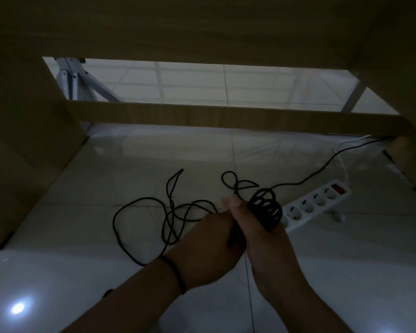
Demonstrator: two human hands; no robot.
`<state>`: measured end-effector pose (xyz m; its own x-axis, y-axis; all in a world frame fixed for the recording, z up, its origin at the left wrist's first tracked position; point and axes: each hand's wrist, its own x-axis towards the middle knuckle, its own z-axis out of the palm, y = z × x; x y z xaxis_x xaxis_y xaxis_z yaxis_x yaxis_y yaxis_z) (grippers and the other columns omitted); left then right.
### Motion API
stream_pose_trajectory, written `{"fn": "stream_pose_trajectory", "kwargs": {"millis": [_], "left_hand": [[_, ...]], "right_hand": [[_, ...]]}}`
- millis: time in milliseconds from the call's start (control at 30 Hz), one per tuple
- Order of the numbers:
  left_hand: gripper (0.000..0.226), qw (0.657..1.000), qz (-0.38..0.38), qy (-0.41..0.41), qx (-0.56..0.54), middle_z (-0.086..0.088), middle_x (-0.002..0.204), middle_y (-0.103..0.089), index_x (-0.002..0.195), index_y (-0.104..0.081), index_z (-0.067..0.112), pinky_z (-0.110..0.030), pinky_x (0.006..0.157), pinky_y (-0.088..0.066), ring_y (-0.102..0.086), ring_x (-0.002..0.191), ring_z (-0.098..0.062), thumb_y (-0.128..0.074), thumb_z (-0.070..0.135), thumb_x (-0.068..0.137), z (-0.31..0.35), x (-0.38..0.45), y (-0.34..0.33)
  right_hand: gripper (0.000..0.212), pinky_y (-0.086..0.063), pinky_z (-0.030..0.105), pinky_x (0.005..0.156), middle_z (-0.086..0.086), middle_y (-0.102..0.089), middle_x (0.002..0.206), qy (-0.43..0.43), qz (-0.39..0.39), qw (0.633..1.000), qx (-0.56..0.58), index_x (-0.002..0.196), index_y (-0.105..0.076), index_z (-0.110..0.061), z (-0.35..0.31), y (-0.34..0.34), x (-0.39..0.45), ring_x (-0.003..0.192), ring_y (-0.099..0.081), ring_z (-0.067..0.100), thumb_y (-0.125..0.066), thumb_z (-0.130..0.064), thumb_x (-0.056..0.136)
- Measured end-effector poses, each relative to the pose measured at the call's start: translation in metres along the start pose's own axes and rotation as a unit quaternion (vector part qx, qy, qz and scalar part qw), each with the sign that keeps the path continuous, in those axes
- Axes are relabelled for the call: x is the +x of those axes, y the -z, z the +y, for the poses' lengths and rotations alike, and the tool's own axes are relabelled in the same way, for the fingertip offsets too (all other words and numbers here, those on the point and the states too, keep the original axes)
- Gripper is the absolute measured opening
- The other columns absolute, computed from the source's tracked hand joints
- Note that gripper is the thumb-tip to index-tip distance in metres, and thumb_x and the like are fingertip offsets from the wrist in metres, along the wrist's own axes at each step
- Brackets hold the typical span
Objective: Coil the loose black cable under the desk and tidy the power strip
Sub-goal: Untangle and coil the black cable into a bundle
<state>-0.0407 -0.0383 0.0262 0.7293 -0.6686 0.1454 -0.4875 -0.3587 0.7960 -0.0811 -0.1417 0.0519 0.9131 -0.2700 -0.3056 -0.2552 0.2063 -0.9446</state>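
Two hands: left hand [207,239], right hand [259,227]. One black cable [139,200], partly wound into one small coil [265,207]. One white power strip [317,203] near the right edge of the tiled floor [82,272], with four sockets showing and one red switch [339,189]. One white cord [344,162]. One dark wristband [175,272]. One wooden desk [202,25], one crossbar [226,116].

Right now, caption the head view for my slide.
Under the desk, both hands wind black cable beside the power strip.
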Motion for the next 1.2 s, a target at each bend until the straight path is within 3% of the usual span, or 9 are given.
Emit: {"fn": "stream_pose_trajectory", "kwargs": {"millis": [300,367,500,600,667,733,933,1033,1200], "left_hand": [[0.035,0.988,-0.089,0.119,0.052,0.006,0.061,-0.042,0.066,-0.040,0.022,-0.018,0.050,-0.032,-0.038,0.050,-0.003,-0.044,0.041,0.094,-0.001,0.002,0.006],[0.034,0.988,-0.069,0.113,0.086,0.008,0.060,-0.042,0.065,-0.038,0.025,-0.019,0.048,-0.030,-0.037,0.048,-0.004,-0.040,0.040,0.095,-0.001,0.002,0.015],[0.027,0.965,-0.054,0.106,0.235,0.012,0.064,-0.040,0.082,-0.049,0.016,-0.012,0.045,-0.029,-0.035,0.051,-0.002,-0.035,0.032,0.099,-0.017,0.002,0.032],[0.025,0.941,-0.026,0.037,0.336,0.009,0.053,-0.050,0.069,-0.058,0.014,-0.008,0.037,-0.016,-0.035,0.040,-0.002,-0.046,0.020,0.090,-0.028,-0.002,0.034],[0.022,0.928,-0.047,-0.008,0.371,0.000,0.068,-0.064,0.079,-0.064,0.010,-0.010,0.047,-0.028,-0.057,0.052,-0.009,-0.043,0.015,0.086,-0.024,-0.005,0.027],[0.029,0.918,-0.088,-0.002,0.386,-0.007,0.105,-0.063,0.115,-0.054,0.007,-0.020,0.066,-0.037,-0.061,0.088,-0.019,-0.037,0.010,0.092,-0.021,-0.007,0.018],[0.023,0.934,-0.045,-0.012,0.353,-0.006,0.108,-0.064,0.108,-0.060,0.010,-0.024,0.079,-0.044,-0.062,0.094,-0.018,-0.047,0.012,0.089,-0.020,-0.002,0.016],[0.018,0.954,-0.041,0.011,0.298,-0.007,0.089,-0.064,0.083,-0.055,0.013,-0.027,0.063,-0.041,-0.055,0.073,-0.017,-0.044,0.026,0.081,-0.016,-0.001,0.031],[0.013,0.971,-0.020,0.031,0.235,0.002,0.078,-0.058,0.089,-0.061,0.013,-0.012,0.058,-0.037,-0.049,0.066,-0.008,-0.059,0.026,0.086,-0.023,0.003,0.050]], "right_hand": [[0.034,-0.040,0.036,0.094,-0.002,-0.075,0.081,-0.020,0.033,0.993,0.112,0.052,-0.067,-0.023,-0.003,0.015,0.021,0.096,-0.066,0.013,-0.060,-0.033,0.084],[0.018,-0.042,0.037,0.091,0.000,-0.075,0.090,-0.036,0.016,0.992,0.122,0.069,-0.069,-0.026,-0.005,0.016,0.018,0.100,-0.065,0.016,-0.068,-0.043,0.067],[0.075,-0.044,0.019,0.082,0.003,-0.053,0.134,0.060,0.095,0.993,-0.028,0.132,-0.043,-0.026,-0.018,0.025,0.019,0.113,-0.052,0.009,-0.074,-0.043,0.066],[0.101,-0.010,0.039,0.116,-0.014,-0.017,0.152,0.285,0.057,0.834,-0.468,0.148,-0.010,-0.026,-0.013,0.030,0.015,0.141,-0.013,0.007,-0.070,-0.051,0.070],[0.104,0.001,0.045,0.113,-0.001,-0.040,0.146,0.345,-0.009,0.691,-0.635,0.145,-0.020,-0.018,0.007,0.027,0.017,0.139,-0.025,0.018,-0.075,-0.044,0.061],[0.093,-0.015,0.050,0.113,0.008,-0.067,0.117,0.356,-0.037,0.653,-0.668,0.140,-0.036,-0.009,0.026,0.018,0.017,0.119,-0.056,0.026,-0.078,-0.024,0.059],[0.061,-0.026,0.027,0.104,0.006,-0.042,0.142,0.222,-0.151,0.722,-0.637,0.149,-0.004,-0.013,0.022,0.011,0.016,0.126,-0.043,0.020,-0.035,-0.022,0.096],[0.041,-0.045,0.031,0.079,0.013,-0.060,0.114,0.270,-0.101,0.765,-0.576,0.128,-0.045,-0.008,0.017,0.017,0.015,0.097,-0.057,0.028,-0.032,-0.023,0.091],[0.016,-0.020,0.011,0.041,-0.008,-0.048,0.063,0.323,-0.054,0.751,-0.573,0.091,-0.049,-0.020,0.023,0.029,0.023,0.052,-0.039,0.006,-0.049,-0.036,0.089]]}}
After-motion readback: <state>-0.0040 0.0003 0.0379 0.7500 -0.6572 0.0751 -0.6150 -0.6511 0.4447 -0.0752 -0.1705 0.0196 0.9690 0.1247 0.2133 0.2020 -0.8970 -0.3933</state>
